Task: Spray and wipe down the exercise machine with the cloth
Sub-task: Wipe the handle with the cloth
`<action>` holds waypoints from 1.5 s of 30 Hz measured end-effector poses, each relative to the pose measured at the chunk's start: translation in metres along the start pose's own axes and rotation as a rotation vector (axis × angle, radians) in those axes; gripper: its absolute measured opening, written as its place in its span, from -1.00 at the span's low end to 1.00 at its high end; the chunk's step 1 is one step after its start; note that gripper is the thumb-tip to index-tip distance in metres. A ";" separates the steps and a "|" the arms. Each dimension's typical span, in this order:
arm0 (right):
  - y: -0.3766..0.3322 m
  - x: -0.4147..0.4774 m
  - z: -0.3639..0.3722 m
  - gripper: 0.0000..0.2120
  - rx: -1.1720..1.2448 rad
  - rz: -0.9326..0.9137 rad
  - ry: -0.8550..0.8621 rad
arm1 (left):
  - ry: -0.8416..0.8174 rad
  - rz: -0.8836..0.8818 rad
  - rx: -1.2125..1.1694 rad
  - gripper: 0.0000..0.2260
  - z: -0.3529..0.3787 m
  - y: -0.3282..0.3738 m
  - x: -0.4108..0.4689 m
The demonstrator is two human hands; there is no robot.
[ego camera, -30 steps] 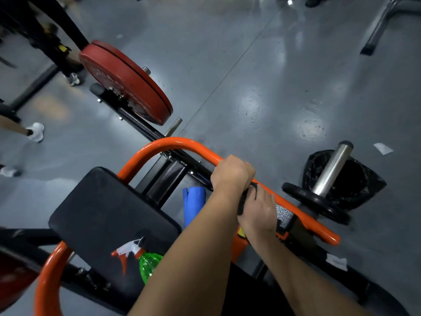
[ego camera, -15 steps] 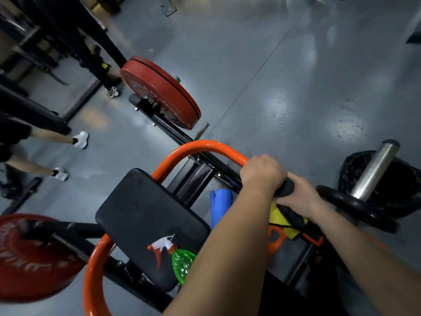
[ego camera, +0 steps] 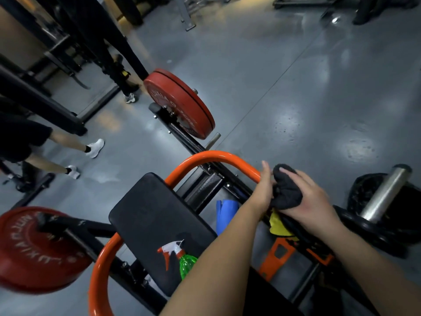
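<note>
Floor: grey and glossy, with pale patches of light and a thin straight seam running diagonally.
Machine: black and orange frame standing on the floor, lower centre.
Pad: black and flat, carried by the machine.
Tube: orange, curving round the pad's far and left sides.
Bottle: green with a white-and-red trigger head, lying on the pad near its right edge; lower part hidden.
Roll: blue, just beside the pad's right edge; its support cannot be told.
Bag: black, on the floor at right.
Rack: black base beams on the floor, upper left.
Shoes: white, on the floor at left.
</note>
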State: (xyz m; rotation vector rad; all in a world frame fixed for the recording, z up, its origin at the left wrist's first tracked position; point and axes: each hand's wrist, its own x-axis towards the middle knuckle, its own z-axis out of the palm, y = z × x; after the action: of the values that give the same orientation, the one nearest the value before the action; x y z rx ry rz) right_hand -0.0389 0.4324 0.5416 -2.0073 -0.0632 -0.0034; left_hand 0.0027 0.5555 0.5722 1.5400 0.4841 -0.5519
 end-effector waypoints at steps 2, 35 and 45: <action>-0.004 0.004 0.001 -0.30 -0.205 -0.101 0.058 | 0.013 -0.010 -0.029 -0.14 -0.020 -0.006 -0.004; -0.058 0.020 0.098 -0.66 -1.617 -0.230 -0.798 | 0.068 -0.019 0.794 -0.76 -0.141 -0.057 -0.069; -0.095 0.029 0.059 -0.63 -0.793 0.004 -0.231 | 0.130 0.157 0.641 -0.92 -0.107 -0.035 -0.060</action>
State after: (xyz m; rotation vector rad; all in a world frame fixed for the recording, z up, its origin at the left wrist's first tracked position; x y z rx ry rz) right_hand -0.0159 0.5276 0.6038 -2.7921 -0.2343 0.2400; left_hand -0.0604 0.6652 0.5831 2.2155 0.2891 -0.5114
